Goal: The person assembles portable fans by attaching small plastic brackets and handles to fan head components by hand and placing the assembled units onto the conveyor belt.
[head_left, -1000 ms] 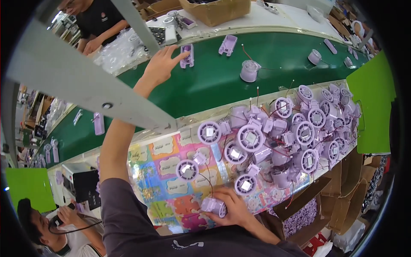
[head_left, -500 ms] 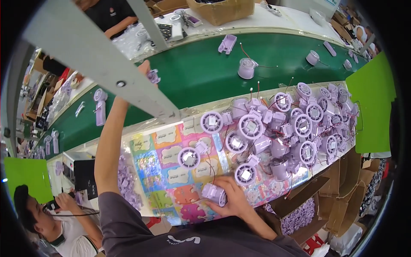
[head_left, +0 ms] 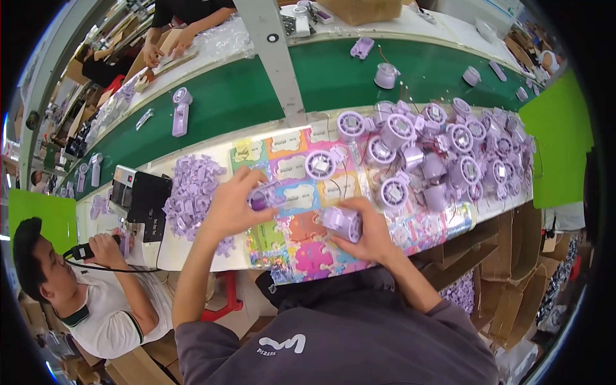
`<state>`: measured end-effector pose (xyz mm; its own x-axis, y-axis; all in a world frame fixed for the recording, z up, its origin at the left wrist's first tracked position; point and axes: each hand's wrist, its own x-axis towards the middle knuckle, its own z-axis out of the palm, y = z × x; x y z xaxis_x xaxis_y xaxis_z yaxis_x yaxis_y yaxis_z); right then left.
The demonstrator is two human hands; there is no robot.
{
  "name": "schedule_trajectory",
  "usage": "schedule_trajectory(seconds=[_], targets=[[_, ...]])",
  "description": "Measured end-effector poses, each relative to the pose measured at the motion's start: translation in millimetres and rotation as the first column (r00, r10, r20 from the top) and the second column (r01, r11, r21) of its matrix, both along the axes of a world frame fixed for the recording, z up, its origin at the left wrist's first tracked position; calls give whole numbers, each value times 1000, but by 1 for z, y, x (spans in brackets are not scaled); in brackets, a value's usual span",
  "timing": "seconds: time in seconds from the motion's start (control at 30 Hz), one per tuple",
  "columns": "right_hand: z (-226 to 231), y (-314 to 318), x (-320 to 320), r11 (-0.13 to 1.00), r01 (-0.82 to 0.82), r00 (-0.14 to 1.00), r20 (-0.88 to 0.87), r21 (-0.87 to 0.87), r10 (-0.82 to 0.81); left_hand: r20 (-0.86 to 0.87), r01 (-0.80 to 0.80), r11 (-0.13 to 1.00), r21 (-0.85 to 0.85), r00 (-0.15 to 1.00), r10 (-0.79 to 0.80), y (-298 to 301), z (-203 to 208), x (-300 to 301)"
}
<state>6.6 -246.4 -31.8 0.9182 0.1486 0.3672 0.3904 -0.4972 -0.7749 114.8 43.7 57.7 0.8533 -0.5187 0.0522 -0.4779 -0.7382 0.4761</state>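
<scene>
My left hand [head_left: 232, 204], over the colourful printed sheet [head_left: 312, 255], grips a small lilac plastic shell [head_left: 266, 196] between thumb and fingers. To its right, my right hand [head_left: 371, 232] is wrapped round a lilac fan motor housing [head_left: 341, 222], lying on its side low over the sheet; a thin wire trails from it. The two parts are apart. Just beyond them lies a round lilac fan head [head_left: 320, 165] with a spoked face and a square pale label. The shell's far side is partly hidden by my fingers.
Many similar fan heads [head_left: 461, 138] with loose wires are heaped at the right. Small lilac parts [head_left: 192, 192] pile up at the left. A green conveyor belt [head_left: 224, 106] runs behind a metal post [head_left: 273, 58]. A co-worker [head_left: 96, 282] holds a black-handled tool at the left; cartons [head_left: 513, 256] stand lower right.
My left hand has come back from the belt to the sheet, bringing the lilac shell near the housing. My right hand keeps its hold on the housing. The whole view has shifted.
</scene>
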Motion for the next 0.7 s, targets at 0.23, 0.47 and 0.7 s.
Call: schedule_trajectory(seconds=[0.23,0.47,0.7], targets=[[43,8,19,975,-65,976,188,-212,106,-323,-1,997,-82,946,-25,-17,11,-37],[78,9,17,891,-140,940,224,-433,257,-271,30,981,-191,959,-82,-24,7,-52],[90,11,10,837,-103,928,251,-538,276,-385,18,959,-282,913,-131,-30,15,-59]])
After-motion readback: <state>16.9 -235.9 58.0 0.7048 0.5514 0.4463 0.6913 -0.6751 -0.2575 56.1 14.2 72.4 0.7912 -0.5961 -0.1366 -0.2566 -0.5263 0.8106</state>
